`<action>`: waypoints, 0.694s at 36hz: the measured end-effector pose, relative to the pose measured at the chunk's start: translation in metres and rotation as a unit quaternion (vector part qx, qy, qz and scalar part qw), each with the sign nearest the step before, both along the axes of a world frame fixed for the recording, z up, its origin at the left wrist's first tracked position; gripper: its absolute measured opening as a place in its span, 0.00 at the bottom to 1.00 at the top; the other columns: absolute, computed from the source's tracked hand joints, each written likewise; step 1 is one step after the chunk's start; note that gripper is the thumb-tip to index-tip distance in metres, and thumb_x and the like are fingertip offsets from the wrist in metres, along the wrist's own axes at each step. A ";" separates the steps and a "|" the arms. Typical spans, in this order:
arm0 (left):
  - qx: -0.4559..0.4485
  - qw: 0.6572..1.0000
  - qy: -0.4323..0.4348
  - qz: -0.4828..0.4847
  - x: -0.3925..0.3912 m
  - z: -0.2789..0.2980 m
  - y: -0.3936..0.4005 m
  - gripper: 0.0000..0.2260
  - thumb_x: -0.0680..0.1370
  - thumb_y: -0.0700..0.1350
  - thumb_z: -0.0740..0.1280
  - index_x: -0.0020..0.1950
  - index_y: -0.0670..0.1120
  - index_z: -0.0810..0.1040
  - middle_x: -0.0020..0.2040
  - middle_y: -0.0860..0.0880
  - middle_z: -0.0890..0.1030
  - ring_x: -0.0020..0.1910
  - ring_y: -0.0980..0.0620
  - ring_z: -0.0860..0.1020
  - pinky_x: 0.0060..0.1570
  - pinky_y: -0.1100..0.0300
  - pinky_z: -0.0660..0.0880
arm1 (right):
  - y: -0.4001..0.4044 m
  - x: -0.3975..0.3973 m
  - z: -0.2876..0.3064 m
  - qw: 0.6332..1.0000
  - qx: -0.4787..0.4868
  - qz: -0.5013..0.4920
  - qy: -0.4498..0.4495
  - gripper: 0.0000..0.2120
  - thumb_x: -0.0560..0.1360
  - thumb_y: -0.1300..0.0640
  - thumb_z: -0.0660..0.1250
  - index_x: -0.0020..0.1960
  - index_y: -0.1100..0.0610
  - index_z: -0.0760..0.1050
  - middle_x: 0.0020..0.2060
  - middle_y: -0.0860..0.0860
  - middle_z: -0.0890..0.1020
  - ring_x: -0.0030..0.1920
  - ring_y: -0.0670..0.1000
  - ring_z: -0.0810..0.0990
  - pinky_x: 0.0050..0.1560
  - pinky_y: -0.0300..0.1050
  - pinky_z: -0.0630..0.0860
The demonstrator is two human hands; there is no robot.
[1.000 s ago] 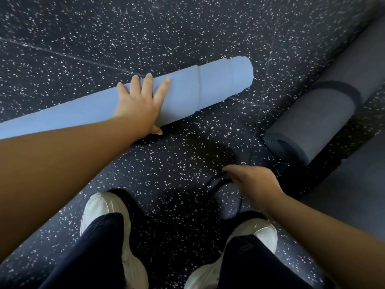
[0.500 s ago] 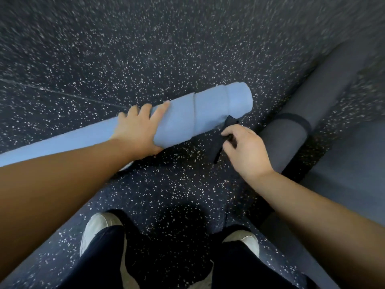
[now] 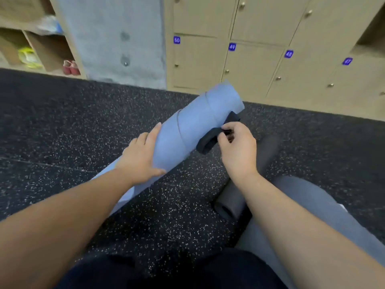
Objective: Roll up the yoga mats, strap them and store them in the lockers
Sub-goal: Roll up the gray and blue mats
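Observation:
A rolled blue yoga mat point(image 3: 193, 126) lies slanted across the speckled floor, its far end raised toward the lockers. My left hand point(image 3: 141, 157) rests on its left side with straight fingers and the thumb under the roll. My right hand point(image 3: 237, 149) pinches a black strap point(image 3: 208, 142) that loops against the mat's right side near the far end. A rolled dark grey mat point(image 3: 233, 201) lies on the floor under my right forearm.
Beige numbered lockers point(image 3: 258, 65) with small knobs line the back wall, doors closed. A concrete pillar point(image 3: 116, 38) stands left of them, and open cubbies point(image 3: 41, 49) with shoes sit at the far left. A flat grey mat point(image 3: 308, 205) lies at the right.
The view has tilted up and the lockers have come into sight. The blue mat's far end has lifted, and my right hand has carried the strap up against the mat.

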State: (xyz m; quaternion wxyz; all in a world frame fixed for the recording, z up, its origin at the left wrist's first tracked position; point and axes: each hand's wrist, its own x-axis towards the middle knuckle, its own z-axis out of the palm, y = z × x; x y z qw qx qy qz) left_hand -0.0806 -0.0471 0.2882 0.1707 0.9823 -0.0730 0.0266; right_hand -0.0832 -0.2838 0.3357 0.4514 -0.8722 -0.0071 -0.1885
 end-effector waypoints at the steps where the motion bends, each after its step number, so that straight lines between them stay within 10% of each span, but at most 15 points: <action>1: -0.011 1.000 -0.006 0.000 -0.007 0.012 -0.002 0.58 0.65 0.55 0.79 0.78 0.52 0.37 0.73 0.42 0.62 0.69 0.40 0.65 0.68 0.45 0.64 | -0.001 -0.007 0.013 1.000 0.006 -0.003 -0.009 0.09 0.79 0.60 0.64 0.58 0.56 0.75 0.47 0.49 0.77 0.40 0.42 0.73 0.45 0.39 0.69; 19: -0.236 0.967 -0.093 -0.021 -0.101 0.127 -0.050 0.60 0.61 0.48 0.82 0.79 0.53 0.41 0.77 0.48 0.57 0.73 0.47 0.62 0.69 0.52 0.65 | -0.030 -0.106 0.194 0.989 0.025 0.001 -0.149 0.10 0.79 0.62 0.62 0.60 0.58 0.74 0.54 0.52 0.79 0.46 0.44 0.76 0.47 0.35 0.72; 25: -0.271 0.958 -0.089 -0.031 -0.129 0.137 -0.055 0.60 0.61 0.52 0.81 0.76 0.61 0.38 0.77 0.53 0.58 0.72 0.49 0.65 0.66 0.49 0.68 | -0.019 -0.130 0.230 0.980 0.047 0.015 -0.190 0.07 0.78 0.61 0.63 0.56 0.54 0.74 0.53 0.50 0.79 0.53 0.50 0.77 0.56 0.49 0.75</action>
